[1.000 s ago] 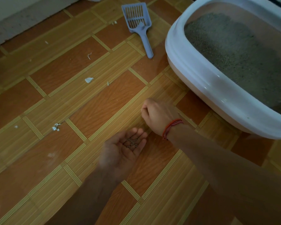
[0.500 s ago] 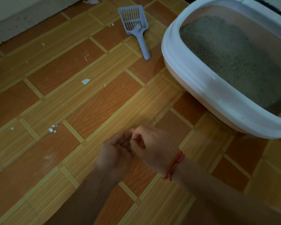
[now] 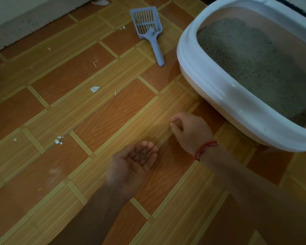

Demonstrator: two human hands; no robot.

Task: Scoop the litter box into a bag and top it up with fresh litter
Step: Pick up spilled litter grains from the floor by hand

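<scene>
The person crouches over the tiled floor [image 3: 64, 106]. The left hand [image 3: 131, 167] is turned palm up, its fingers relaxed and slightly cupped, and it carries a few stray litter granules [image 3: 141, 156]. The right hand [image 3: 191, 133], with a red string bracelet [image 3: 204, 148] at the wrist, reaches down to the floor just beside the litter box [image 3: 210, 82]. Its fingertips are pinched together, but I cannot tell if a granule is between them.

The box stands at the far right of the floor, and the grey litter [image 3: 254, 59] inside looks deep and even. The blue scoop [image 3: 148, 27] lies on the floor near the far edge by the wall, close to the box, with no hand on it. No bag is in view. White scraps [image 3: 94, 89] lie on the tiles. I judge the main work is finished and only the tidying of spilled grains is left.
</scene>
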